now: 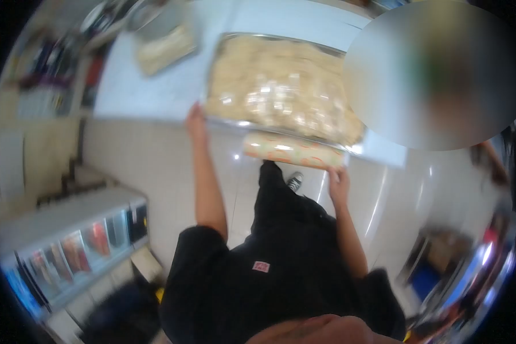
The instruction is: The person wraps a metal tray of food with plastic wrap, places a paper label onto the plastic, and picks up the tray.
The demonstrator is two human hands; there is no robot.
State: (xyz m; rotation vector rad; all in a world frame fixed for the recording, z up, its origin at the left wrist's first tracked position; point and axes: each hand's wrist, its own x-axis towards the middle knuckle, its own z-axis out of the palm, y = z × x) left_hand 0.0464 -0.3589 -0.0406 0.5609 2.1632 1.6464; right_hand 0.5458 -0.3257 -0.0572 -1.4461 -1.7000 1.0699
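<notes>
A large metal tray (226,122) holds a wide, pale yellow mass like dough (281,69), with shiny clear plastic film (275,97) over it. Along the tray's near side, out past the table edge, lies a roll of plastic wrap (292,150) with an orange and green print. My right hand (338,179) grips the right end of this roll. At the tray's near left corner is my left hand (196,119), its fingers drawn together; blur hides what they hold.
A white table (149,97) carries the tray and a clear container (166,43) with pale contents. A blurred area at the right covers a person. A lit display case (80,246) stands at the lower left. Boxes (441,252) sit at the lower right.
</notes>
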